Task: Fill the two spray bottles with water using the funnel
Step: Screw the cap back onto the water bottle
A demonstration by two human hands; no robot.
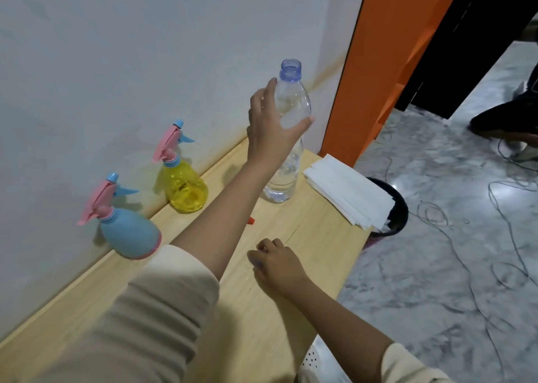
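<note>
A clear water bottle [286, 176] stands uncapped on the wooden table [314, 254], with a little water at its bottom. My left hand [269, 126] wraps around its upper part. My right hand [278, 264] rests on the table nearer to me, fingers curled over a small bluish bottle cap [258, 262]. The blue spray bottle [129, 234] and the yellow spray bottle [186, 192] stand by the wall at the left, both with pink trigger heads screwed on. A small orange piece [251, 221] shows past my left forearm; the rest of it is hidden.
A stack of white paper napkins [349, 192] lies at the table's far right end. Below it stands a black bin [400, 208]. An orange panel [378, 62] rises behind the table. Cables [471, 237] and another person's foot [506, 120] are on the marble floor.
</note>
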